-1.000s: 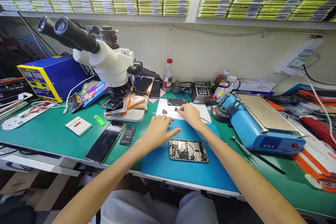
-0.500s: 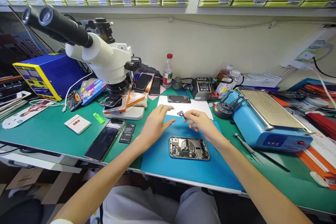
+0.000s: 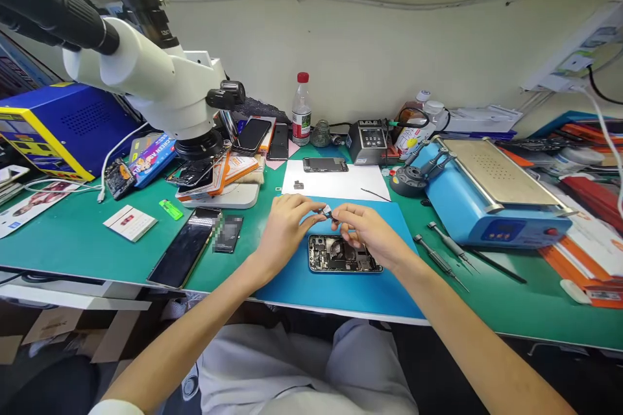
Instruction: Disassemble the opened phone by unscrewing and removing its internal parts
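Above the blue mat [image 3: 296,285], a small phone part [image 3: 326,211], whitish and dark, is pinched between the fingertips of both hands. My left hand [image 3: 287,224] grips it from the left with thumb and forefinger. From the other side my right hand [image 3: 367,230] holds it, partly hiding its dark end. Just below lies an opened phone [image 3: 343,260] with its inner parts exposed, its upper right overlapped by my right hand. Behind the hands, a white sheet [image 3: 341,187] carries a dark flat phone piece [image 3: 325,165], small metal pieces [image 3: 298,185] and a thin dark tool [image 3: 374,194].
A microscope [image 3: 150,78] stands at left, near a dark phone [image 3: 185,249] and a phone battery [image 3: 228,234]. On the right are two screwdrivers [image 3: 450,245] [image 3: 440,262], a round tool holder [image 3: 411,178] and a blue heating plate machine [image 3: 501,220]. A bottle [image 3: 302,113] stands at the back.
My left hand has closed from open onto the small part that my right hand was holding. The two hands have come together, and the view has shifted and tilted down.
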A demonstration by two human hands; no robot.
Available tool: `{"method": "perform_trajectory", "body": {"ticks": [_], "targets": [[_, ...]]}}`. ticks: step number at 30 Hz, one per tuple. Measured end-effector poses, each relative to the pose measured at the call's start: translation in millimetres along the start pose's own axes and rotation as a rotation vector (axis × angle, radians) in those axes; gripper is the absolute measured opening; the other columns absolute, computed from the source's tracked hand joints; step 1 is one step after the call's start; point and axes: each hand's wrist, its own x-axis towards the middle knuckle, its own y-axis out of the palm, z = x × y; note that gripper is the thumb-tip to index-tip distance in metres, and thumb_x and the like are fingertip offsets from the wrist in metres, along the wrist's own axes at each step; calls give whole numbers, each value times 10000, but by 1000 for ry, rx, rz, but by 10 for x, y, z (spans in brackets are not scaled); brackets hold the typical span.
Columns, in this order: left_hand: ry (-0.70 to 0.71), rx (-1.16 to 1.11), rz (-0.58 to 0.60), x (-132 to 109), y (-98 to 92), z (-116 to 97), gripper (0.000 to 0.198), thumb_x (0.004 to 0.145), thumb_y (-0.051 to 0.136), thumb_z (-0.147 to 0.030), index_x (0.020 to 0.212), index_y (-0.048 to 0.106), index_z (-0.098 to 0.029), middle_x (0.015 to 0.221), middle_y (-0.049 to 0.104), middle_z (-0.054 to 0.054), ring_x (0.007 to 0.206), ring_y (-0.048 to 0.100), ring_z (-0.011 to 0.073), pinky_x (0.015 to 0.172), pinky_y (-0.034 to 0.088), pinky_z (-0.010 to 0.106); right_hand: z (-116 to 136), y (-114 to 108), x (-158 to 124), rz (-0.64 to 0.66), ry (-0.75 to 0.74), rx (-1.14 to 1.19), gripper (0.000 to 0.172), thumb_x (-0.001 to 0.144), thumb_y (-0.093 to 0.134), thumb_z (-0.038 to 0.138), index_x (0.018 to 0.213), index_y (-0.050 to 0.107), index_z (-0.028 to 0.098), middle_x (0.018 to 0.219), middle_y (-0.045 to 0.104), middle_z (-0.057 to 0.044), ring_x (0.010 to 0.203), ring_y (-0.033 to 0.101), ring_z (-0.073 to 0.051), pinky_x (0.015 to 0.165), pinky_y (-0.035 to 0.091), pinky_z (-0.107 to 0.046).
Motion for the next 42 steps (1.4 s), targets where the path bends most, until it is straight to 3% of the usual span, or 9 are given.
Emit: {"method": "perform_trajectory", "body": {"ticks": [4, 8, 12, 17, 22, 26, 35, 42], "targets": [[-44, -64, 50, -15, -31, 51, 151, 1068, 758, -234, 1199, 828, -258, 1128, 807, 27, 1112, 700, 242, 1030, 482, 382, -25, 10, -118, -120, -167, -189, 415, 1066, 682, 504, 1321, 688, 177, 1244, 735, -88, 1029, 736, -203, 894, 659, -413], [-92, -129, 154, -65, -39, 138, 137, 1075, 748, -252, 1178, 836, -269, 1107, 823, 9, 1021, 718, 223, 967, 523, 366, -125, 73, -328, -293, -471, -467, 380, 1081, 654, 506, 1349, 728, 246, 1211, 791, -86, 965, 750, -199, 841, 630, -361], [-104, -166, 253, -137, -47, 199, 134, 1076, 741, -259, 1154, 849, -277, 1102, 827, 14, 1033, 718, 232, 969, 525, 374, -261, 172, -449, -310, -733, -741, 217, 1094, 648, 329, 1224, 814, 279, 1168, 848, -69, 976, 794, -203, 850, 602, -332], [-93, -188, 334, -196, -59, 219, 146, 1081, 728, -268, 1164, 848, -284, 1162, 820, 28, 1110, 707, 251, 1023, 506, 397, -371, 253, -420, -379, -905, -977, 212, 1074, 654, 200, 1209, 811, 244, 1133, 859, -66, 889, 796, -186, 818, 596, -319], [-104, -217, 352, -194, -50, 237, 158, 1083, 721, -281, 1173, 851, -292, 1165, 819, 34, 1115, 704, 255, 1045, 514, 408, -399, 275, -395, -423, -989, -1100, 179, 1065, 650, 159, 1159, 786, 227, 1083, 853, -56, 898, 790, -174, 830, 597, -314], [-175, -252, 286, -198, -45, 262, 221, 1109, 663, -269, 1261, 823, -272, 1166, 803, 45, 1091, 711, 237, 1011, 549, 367, -392, 294, -408, -469, -1021, -1146, 111, 1053, 667, 138, 1101, 745, 202, 1012, 839, -53, 881, 769, -174, 805, 575, -325], [-213, -235, 291, -216, -24, 209, 174, 1106, 676, -303, 1058, 838, -260, 1109, 837, 19, 1066, 693, 249, 982, 538, 385, -395, 309, -370, -439, -1017, -1169, 113, 1041, 675, 134, 1094, 717, 225, 992, 815, -47, 844, 732, -172, 758, 519, -338], [-219, -210, 318, -202, -13, 178, 116, 1083, 727, -269, 1037, 833, -255, 1101, 835, -3, 1062, 673, 241, 972, 504, 371, -398, 350, -361, -418, -1000, -1201, 104, 1058, 664, 151, 1029, 729, 228, 963, 813, -42, 829, 716, -175, 749, 499, -346]]}}
